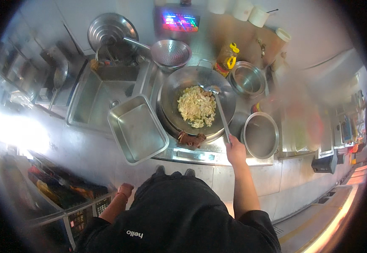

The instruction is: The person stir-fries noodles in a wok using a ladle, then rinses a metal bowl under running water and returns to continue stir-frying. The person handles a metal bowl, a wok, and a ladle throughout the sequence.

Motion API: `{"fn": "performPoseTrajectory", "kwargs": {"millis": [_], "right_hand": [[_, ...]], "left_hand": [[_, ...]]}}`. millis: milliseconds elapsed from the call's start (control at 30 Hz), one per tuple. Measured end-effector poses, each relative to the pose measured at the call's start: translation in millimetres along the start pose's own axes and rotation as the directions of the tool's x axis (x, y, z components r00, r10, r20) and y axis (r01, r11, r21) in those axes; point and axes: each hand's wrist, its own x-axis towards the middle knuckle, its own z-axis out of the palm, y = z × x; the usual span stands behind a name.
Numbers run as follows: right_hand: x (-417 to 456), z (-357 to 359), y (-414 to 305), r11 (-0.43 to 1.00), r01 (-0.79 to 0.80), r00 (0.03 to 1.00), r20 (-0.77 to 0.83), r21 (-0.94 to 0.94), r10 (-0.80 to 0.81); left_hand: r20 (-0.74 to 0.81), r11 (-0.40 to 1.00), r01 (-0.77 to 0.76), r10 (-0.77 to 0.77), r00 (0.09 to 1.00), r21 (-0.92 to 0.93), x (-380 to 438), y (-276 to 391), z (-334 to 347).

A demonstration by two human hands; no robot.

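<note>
My right hand grips the handle of a long metal wok ladle. The ladle's head rests inside a large steel wok, at the far right edge of a heap of pale chopped vegetables, perhaps cabbage. The wok sits on a round burner, and a brown cloth lies against its near rim. Low beside my body hangs my left hand, with its fingers curled and nothing visible in it. An empty rectangular steel pan stands left of the wok, partly over the sink's edge.
A sink lies at the left. Behind the wok are a perforated strainer, a yellow-capped oil bottle and a steel pot. A round steel basin stands right of my right hand. A lit display hangs beyond.
</note>
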Motion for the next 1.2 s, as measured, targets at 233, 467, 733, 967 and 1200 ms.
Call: {"fn": "performPoseTrajectory", "kwargs": {"millis": [233,467,733,967,1200], "right_hand": [[-15,53,75,0.664,-0.331,0.943,0.243,0.671,0.226],[-82,165,237,-0.151,-0.723,0.437,0.616,0.674,0.655],[-45,249,302,-0.480,-0.379,0.422,0.610,0.791,0.671],[-40,252,303,-0.472,-0.299,0.348,0.555,0.829,0.755],[-35,258,346,-0.408,-0.163,0.382,0.439,0.898,0.814]], "left_hand": [[0.030,0.999,-0.045,0.044,0.999,0.025,-13,5,-35],[0.231,0.966,0.160,-0.206,0.951,0.203,-26,-40,49],[0.039,0.786,0.343,-0.378,0.925,-0.514,-124,-28,20],[0.028,0.703,0.339,-0.414,0.910,-0.625,-172,-6,65],[0.055,0.694,0.354,-0.414,0.908,-0.627,-196,3,90]]}}
